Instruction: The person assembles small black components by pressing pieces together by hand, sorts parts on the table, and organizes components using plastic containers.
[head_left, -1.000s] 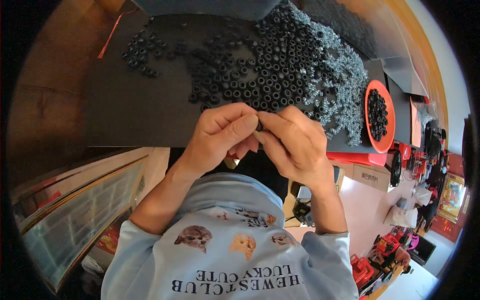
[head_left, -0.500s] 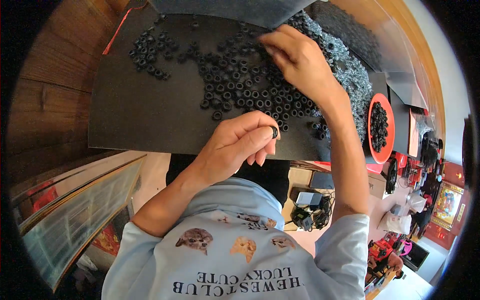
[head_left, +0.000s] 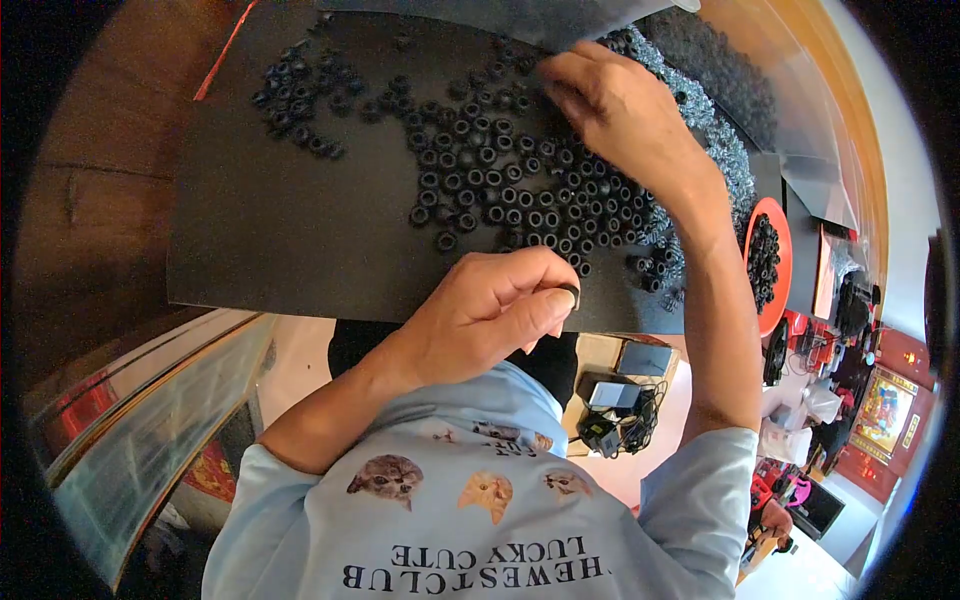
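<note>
My left hand (head_left: 490, 310) is at the table's near edge, its thumb and forefinger pinching a small black ring (head_left: 570, 293). The ring is mostly covered by the fingers. Farther out, my right hand (head_left: 630, 110) bends down over the back of a wide scatter of black rings (head_left: 515, 172). Its fingertips are blurred and partly hidden, so whether they grip a ring cannot be told. Right beside that hand runs a heap of small clear bluish plastic pieces (head_left: 738, 180).
A red plate (head_left: 785, 285) filled with black rings stands at the table's right end. Clear plastic sheeting (head_left: 810, 110) rises along the far right. A grey panel (head_left: 480, 20) borders the back. Below the table, a box (head_left: 655, 350) holds cables and devices.
The view has shifted slightly. My left hand has moved a little right and nearer, still pinching the black ring. My right hand stays over the back of the scattered rings.
</note>
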